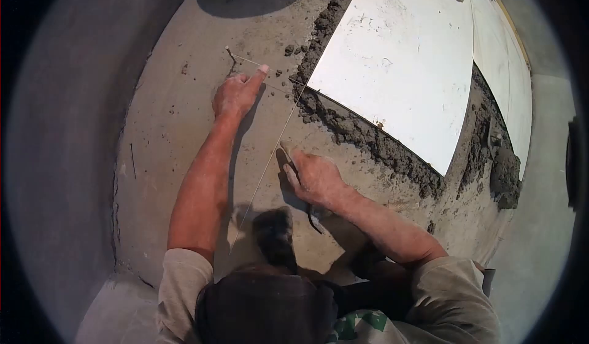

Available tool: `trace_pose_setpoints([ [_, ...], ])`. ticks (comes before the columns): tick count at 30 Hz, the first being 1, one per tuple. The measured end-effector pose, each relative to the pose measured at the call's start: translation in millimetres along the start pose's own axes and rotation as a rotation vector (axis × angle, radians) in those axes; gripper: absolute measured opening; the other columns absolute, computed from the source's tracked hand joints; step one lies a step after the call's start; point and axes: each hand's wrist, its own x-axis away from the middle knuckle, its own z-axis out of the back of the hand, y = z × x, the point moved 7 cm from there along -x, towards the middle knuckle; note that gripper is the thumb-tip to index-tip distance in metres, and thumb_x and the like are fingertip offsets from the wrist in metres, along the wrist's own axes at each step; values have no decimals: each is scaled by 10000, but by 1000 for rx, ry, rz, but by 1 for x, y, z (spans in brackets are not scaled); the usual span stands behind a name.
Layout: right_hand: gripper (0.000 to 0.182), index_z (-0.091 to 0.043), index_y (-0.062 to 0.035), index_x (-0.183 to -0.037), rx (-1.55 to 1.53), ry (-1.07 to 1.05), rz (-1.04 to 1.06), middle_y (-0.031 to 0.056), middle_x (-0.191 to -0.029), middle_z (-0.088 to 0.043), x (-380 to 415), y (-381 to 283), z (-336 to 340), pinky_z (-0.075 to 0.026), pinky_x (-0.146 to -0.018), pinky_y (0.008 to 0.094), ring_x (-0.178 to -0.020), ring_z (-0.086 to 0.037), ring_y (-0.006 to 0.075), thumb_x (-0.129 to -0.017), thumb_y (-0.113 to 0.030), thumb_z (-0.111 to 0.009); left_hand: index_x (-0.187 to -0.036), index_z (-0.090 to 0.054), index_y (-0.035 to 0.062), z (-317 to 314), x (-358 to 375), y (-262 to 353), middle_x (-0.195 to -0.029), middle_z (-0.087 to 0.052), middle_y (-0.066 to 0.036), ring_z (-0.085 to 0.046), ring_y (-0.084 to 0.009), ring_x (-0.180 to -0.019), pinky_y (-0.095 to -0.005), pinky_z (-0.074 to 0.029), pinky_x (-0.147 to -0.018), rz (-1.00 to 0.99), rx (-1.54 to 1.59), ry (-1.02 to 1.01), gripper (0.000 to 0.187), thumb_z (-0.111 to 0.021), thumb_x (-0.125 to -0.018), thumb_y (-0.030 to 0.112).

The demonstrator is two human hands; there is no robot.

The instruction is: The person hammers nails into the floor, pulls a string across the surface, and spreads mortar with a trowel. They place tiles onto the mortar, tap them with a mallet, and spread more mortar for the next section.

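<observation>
A thin string (264, 171) runs from near the person's body up to the corner of a white tile (392, 68); there it meets another stretch leading to a nail (227, 49) in the floor. My left hand (238, 94) is low beside the nail, one finger stretched out to the string and the others bent, with nothing visible in them. Below the tile corner, my right hand (314, 175) has its index finger pointing at the long string and its thumb apart. It holds nothing visible. Whether either fingertip touches the string is unclear.
Wet mortar (374, 138) borders the tile's left and lower edges. More white tiles (500, 68) lie at the right, with a mortar lump (506, 175) by them. A wall (61, 129) stands at the left. A dark shoe (274, 236) is below the hands.
</observation>
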Motion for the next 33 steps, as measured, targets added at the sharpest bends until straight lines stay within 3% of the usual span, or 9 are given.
trace_pose_setpoints([
  [20,457,-405,-39,-1324,-19,44,15,211,-844,-609,1,-1,2,-508,-690,479,-807,-618,393,-915,-208,-517,-1206,-630,98,2,-2,-3,-1211,-615,-140,-570,-309,-1141,-428,-439,-958,-3,-22,73,795,-437,-792,749],
  [25,450,-392,1,-1276,9,-32,7,221,-881,-629,1,-2,1,-521,-698,470,-820,-633,391,-894,-198,-522,-1217,-627,123,2,-3,-1,-1212,-615,-140,-566,-309,-1149,-424,-435,-968,-13,-51,65,773,-445,-794,742],
  [31,419,-437,-40,-1291,-36,15,-9,236,-890,-622,1,-1,1,-516,-715,461,-827,-623,401,-909,-185,-530,-1078,-681,103,-3,-6,-8,-1082,-659,-126,-605,-293,-1022,-422,-454,-891,-59,39,95,737,-439,-797,741],
  [33,385,-467,-33,-1261,-184,59,-43,217,-911,-637,1,1,4,-521,-722,434,-831,-640,369,-907,-165,-536,-923,-684,60,-3,2,-5,-906,-675,-92,-618,-224,-827,-370,-479,-779,-145,123,75,612,-533,-820,644],
])
